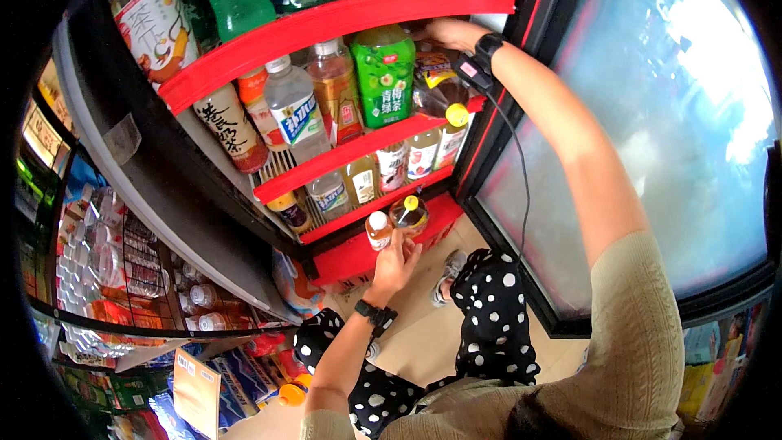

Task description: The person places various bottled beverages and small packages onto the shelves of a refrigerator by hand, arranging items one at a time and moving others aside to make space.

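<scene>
My left hand is low before the open drinks cooler, its fingers against a small white-capped bottle of brown drink. Whether they grip it is not clear. Right beside it is a yellow-capped bottle of dark drink. My right hand reaches into the middle shelf under the red upper shelf edge, its fingertips hidden. Below that hand a large dark bottle lies with its yellow cap facing out. A large green tea bottle stands to its left.
The glass cooler door stands open on the right, a black cable hanging before it from my right wrist. More bottles, such as a clear one, fill the shelves. At left is a wire rack of bottles; a cardboard piece stands lower down.
</scene>
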### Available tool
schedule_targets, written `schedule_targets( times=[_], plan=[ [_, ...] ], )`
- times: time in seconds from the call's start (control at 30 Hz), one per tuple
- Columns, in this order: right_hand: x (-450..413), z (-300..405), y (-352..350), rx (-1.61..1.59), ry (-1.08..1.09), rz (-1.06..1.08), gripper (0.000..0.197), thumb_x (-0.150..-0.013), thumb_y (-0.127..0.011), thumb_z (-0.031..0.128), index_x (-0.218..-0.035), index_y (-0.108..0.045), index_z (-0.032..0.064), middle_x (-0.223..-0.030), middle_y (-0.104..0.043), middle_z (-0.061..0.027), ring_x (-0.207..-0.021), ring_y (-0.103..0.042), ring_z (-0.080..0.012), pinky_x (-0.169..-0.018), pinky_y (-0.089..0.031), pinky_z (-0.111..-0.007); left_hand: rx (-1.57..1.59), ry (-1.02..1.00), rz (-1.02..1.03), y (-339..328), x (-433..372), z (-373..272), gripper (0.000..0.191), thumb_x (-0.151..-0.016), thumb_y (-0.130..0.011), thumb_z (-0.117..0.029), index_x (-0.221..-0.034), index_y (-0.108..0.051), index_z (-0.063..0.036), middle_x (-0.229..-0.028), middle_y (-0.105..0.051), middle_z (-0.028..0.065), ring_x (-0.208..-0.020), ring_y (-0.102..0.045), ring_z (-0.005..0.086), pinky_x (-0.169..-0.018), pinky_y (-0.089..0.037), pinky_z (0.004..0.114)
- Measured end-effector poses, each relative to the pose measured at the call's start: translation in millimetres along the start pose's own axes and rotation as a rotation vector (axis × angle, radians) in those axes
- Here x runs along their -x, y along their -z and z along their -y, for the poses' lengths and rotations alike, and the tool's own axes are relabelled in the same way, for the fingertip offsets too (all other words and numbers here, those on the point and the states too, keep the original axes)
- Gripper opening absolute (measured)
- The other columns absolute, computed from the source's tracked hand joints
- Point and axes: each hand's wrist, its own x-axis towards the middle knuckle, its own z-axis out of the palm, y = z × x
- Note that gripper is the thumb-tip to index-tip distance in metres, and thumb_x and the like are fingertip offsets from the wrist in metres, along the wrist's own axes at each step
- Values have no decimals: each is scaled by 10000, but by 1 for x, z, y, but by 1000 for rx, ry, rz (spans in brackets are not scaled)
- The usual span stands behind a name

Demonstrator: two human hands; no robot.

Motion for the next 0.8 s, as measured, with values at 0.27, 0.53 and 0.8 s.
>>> schedule_targets(
  times=[0.27, 0.53, 0.8],
  plan=[
    [26, -4, 22, -77, 71, -105, 261, -994, -597, 73, -1249, -642, 42, -1090, -673, -36, -943, -602, -174, -749, -512, -314, -75, -100, 41, -11, -2, 7, 294, -941, -691, -97, -1192, -551, -37, -809, -661, 94, -655, -673, 192, -593, -520, 344],
    [143, 62, -25, 385, 233, -203, 583, -940, -726, 347, -1331, -592, -64, -1308, -643, -220, -1228, -604, -291, -1045, -463, -363, 355, 129, -130, 78, 15, -16, 209, -1029, -599, -150, -1201, -557, -39, -872, -653, 29, -698, -644, 118, -608, -515, 258],
    [279, 18, -98, -69, 475, -636, 151, -955, -690, 72, -1100, -677, 31, -1085, -729, -52, -1068, -664, -150, -901, -531, -304, 174, 275, -509, 233, 162, -55, 214, -1076, -541, -236, -1189, -600, -65, -841, -661, 11, -674, -644, 108, -580, -491, 221]
  ],
)
